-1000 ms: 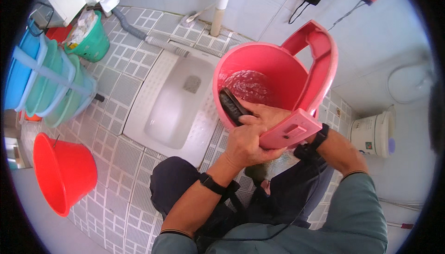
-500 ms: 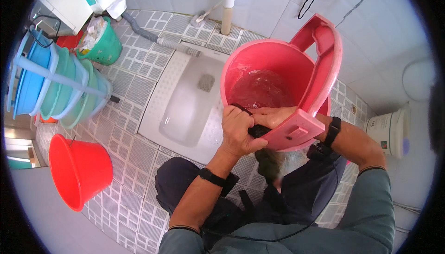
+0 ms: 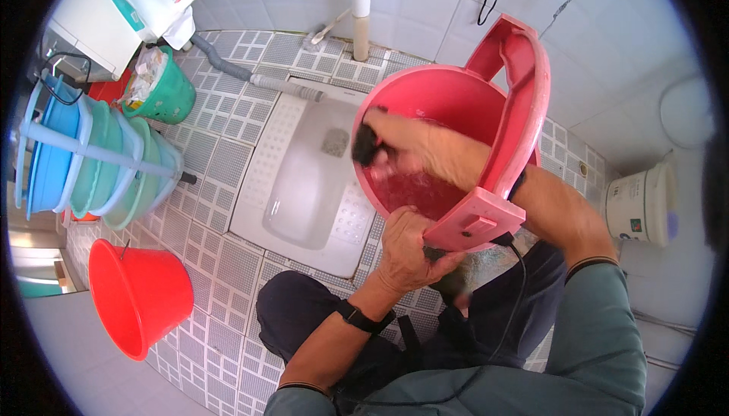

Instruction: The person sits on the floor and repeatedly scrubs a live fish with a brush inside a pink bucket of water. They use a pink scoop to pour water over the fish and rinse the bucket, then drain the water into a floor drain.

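A large pink plastic bucket [image 3: 444,88] with a tall arched piece along its right side is tilted between my arms, with a little water [image 3: 418,192] inside. My right hand [image 3: 395,139], slightly blurred, reaches into it and is closed on a dark, soft-looking cloth or scrubber [image 3: 365,147]. That dark thing presses against the bucket's left rim. My left hand [image 3: 408,253] grips the near rim, fingers over the edge and thumb outside.
A white squat toilet [image 3: 254,188] is set in the tiled floor left of the bucket, with a grey hose [image 3: 285,85] ending over it. A red bucket [image 3: 163,294], stacked basins [image 3: 99,150] and a green bin [image 3: 175,93] stand left. A white tub [image 3: 638,207] is at right.
My right hand has moved from the near rim into the bucket and to its far left rim, taking the dark cloth or scrubber along. My left hand has shifted slightly lower, onto the rim.
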### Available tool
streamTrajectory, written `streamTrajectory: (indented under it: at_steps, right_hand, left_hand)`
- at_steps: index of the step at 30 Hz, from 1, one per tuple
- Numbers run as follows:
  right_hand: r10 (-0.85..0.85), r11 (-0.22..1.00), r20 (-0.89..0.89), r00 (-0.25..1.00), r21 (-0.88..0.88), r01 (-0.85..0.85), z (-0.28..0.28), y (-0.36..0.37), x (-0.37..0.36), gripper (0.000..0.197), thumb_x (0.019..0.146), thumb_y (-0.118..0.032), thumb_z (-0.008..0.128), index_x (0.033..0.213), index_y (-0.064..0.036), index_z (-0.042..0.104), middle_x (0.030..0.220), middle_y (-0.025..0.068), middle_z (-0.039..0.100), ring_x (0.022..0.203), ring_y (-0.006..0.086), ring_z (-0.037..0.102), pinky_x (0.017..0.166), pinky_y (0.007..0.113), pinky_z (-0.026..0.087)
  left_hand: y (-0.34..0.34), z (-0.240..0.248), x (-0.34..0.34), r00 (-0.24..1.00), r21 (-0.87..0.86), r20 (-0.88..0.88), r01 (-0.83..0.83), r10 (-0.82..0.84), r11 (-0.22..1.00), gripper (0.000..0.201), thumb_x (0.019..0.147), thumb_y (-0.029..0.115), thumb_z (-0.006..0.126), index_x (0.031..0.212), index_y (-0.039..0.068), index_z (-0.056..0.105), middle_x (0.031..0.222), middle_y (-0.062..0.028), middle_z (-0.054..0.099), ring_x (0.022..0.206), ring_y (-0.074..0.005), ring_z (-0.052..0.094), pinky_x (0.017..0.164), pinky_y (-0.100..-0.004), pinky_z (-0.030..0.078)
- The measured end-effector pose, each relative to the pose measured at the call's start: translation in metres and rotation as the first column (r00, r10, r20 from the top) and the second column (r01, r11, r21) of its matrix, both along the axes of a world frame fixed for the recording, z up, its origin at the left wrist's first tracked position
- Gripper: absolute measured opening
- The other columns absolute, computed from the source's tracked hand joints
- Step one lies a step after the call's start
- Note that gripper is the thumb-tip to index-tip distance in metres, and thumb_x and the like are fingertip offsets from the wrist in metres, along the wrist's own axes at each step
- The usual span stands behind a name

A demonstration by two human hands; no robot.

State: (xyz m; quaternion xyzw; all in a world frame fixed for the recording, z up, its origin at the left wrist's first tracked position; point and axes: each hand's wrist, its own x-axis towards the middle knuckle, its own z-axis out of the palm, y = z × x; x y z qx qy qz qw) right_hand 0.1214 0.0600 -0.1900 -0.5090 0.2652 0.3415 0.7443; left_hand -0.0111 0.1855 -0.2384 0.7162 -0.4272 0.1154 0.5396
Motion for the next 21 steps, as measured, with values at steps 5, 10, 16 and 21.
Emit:
streamTrajectory:
  at_steps: [5,10,16,21]
  right_hand:
    - [-0.36,0.929,0.106,0.927,0.13,0.346,0.003,-0.051,0.045,0.031,0.101,-0.025,0.032,0.096,-0.0038,0.054,0.078,0.0085,0.058,0.051,0.0139,0.045,0.052,0.032,0.052]
    - [-0.237,0.791,0.385,0.892,-0.456,0.408,-0.043,-0.018,0.025,0.052,0.095,-0.025,0.05,0.128,0.0141,0.044,0.102,0.0242,0.065,0.098,0.0361,0.063,0.08,0.046,0.053]
    - [0.682,0.523,0.347,0.644,-0.846,-0.098,-0.03,0.011,-0.067,0.071,0.09,-0.021,0.051,0.141,0.0139,0.016,0.07,0.0347,0.059,0.068,0.0468,0.064,0.07,0.05,0.05]
    - [0.557,0.525,0.577,0.597,-0.802,0.286,-0.033,0.009,-0.044,0.047,0.092,-0.022,0.047,0.122,0.0134,0.044,0.075,0.0271,0.065,0.068,0.0418,0.066,0.064,0.048,0.052]
  left_hand:
    - [-0.002,-0.009,-0.008,0.992,-0.004,0.063,-0.105,0.105,0.994,0.044,0.055,0.012,0.082,0.092,0.008,0.059,0.086,-0.0062,0.056,0.075,-0.0268,0.058,0.07,-0.0393,0.044]
    - [-0.007,-0.012,-0.009,0.985,-0.088,0.05,-0.158,0.163,0.984,0.045,0.053,0.013,0.082,0.091,0.009,0.06,0.085,-0.0036,0.056,0.072,-0.0252,0.058,0.069,-0.0393,0.043]
    - [-0.007,-0.002,-0.008,0.99,-0.059,0.046,-0.13,0.133,0.99,0.046,0.053,0.016,0.083,0.085,0.006,0.052,0.073,-0.0084,0.055,0.063,-0.0288,0.057,0.064,-0.0395,0.043]
    - [-0.011,-0.006,-0.014,0.989,-0.119,0.01,-0.148,0.15,0.982,0.044,0.053,0.014,0.081,0.091,0.009,0.059,0.081,-0.0045,0.059,0.067,-0.0247,0.058,0.066,-0.0382,0.041]
